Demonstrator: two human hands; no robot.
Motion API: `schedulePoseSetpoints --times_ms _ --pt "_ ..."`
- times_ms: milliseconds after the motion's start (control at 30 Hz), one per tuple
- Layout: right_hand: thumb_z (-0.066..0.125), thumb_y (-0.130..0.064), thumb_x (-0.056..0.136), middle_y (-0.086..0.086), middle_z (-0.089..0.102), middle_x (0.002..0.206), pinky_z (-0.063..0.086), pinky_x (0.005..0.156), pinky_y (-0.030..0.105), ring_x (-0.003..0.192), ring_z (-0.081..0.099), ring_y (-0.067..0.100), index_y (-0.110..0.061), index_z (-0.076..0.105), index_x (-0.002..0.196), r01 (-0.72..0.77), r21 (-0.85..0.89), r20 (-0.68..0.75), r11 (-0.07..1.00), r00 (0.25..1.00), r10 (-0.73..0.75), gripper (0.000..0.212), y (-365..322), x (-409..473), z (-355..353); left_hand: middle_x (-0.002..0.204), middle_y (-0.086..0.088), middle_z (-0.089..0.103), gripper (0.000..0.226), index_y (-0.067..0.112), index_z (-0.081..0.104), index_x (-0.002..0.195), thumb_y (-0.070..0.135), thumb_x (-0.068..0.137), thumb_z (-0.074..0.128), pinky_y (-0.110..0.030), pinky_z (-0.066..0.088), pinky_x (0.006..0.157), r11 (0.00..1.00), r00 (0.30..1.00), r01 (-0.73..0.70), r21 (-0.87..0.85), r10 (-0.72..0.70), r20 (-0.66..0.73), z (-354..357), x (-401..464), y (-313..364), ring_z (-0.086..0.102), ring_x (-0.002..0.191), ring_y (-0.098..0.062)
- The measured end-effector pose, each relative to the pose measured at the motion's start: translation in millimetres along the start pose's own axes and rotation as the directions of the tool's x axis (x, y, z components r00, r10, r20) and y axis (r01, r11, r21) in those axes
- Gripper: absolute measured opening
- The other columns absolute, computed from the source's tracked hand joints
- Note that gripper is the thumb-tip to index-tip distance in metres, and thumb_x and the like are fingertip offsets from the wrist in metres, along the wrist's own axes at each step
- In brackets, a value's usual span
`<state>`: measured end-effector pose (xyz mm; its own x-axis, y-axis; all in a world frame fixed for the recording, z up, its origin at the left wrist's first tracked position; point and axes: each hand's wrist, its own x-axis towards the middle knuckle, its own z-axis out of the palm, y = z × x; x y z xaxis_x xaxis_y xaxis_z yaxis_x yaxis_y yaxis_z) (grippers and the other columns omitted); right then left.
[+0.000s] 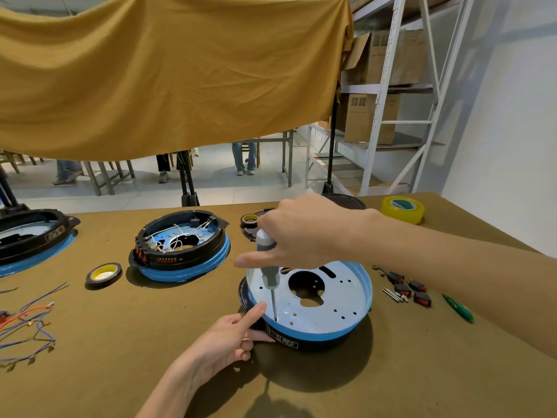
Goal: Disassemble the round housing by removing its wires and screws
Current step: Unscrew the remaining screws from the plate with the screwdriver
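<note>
Brown cloth is covering the surface (120, 342), w/ a mustard sheet (165, 73) hanging across the back and metal shelving (388, 95) standing behind on the right. Round housing (310, 303) is sitting between both hands, blue rim up, pale perforated plate showing inside, black base underneath. Left hand (232, 336) is bracing it from the near-left side: forefinger pointing up along the rim, thumb pressing the black wall, other fingers curled, not wrapped round anything. Right hand (297, 233) is hovering above the housing, closed round the grey handle of a screwdriver (268, 273); shaft is standing nearly upright, tip touching the plate near the rim just beside the left forefinger. Right of the right forearm, red-black switches (410, 289) and small pins (394, 295) are lying near a green pen-like tool (458, 307). Beyond the right hand, yellow tape roll (402, 209) is sitting at the far edge. Left of the left hand: a second housing (180, 245) w/ white wires inside, a dark tape roll (104, 273), loose purple and orange wires (30, 327).
</note>
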<state>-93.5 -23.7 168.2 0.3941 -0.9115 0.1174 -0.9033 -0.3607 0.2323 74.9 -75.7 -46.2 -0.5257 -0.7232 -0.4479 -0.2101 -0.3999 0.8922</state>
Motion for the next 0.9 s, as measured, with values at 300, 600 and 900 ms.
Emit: schedulePoseSetpoints --times_ms 300,600,900 --pt "0.069 -0.035 0.092 -0.005 0.062 0.091 0.043 0.058 0.023 0.074 0.056 0.01 -0.021 0.061 0.114 0.001 0.298 0.36 0.955 0.926 -0.113 0.027 0 2 -24 0.108 -0.011 0.08 0.083 0.018 0.055 0.128 0.074 0.068 0.07 -0.018 0.046 0.054 1.0 1.0 0.01 -0.012 -0.01 0.003 -1 0 1 0.044 0.052 -0.005" --pt "0.058 -0.036 0.099 -0.002 0.058 0.074 0.033 0.051 0.024 0.066 0.053 0.016 -0.016 0.062 0.089 -0.003 0.122 0.208 0.992 0.978 -0.023 0.023 -3 14 -10 0.108 -0.011 0.08 0.084 0.019 0.057 0.125 0.075 0.064 0.071 -0.017 0.041 0.054 1.0 1.0 0.0 -0.009 0.001 0.016 1 -3 2 0.042 0.05 -0.004" --pt "0.032 -0.065 0.101 0.001 0.051 0.063 0.034 0.047 0.028 0.052 0.046 0.016 -0.012 0.058 0.076 -0.103 -0.128 0.033 0.986 0.994 0.109 0.064 -6 4 6 0.109 -0.01 0.08 0.088 0.019 0.056 0.126 0.078 0.063 0.071 -0.017 0.042 0.055 1.0 1.0 -0.016 0.007 0.015 0.026 0 -4 1 0.042 0.052 -0.004"
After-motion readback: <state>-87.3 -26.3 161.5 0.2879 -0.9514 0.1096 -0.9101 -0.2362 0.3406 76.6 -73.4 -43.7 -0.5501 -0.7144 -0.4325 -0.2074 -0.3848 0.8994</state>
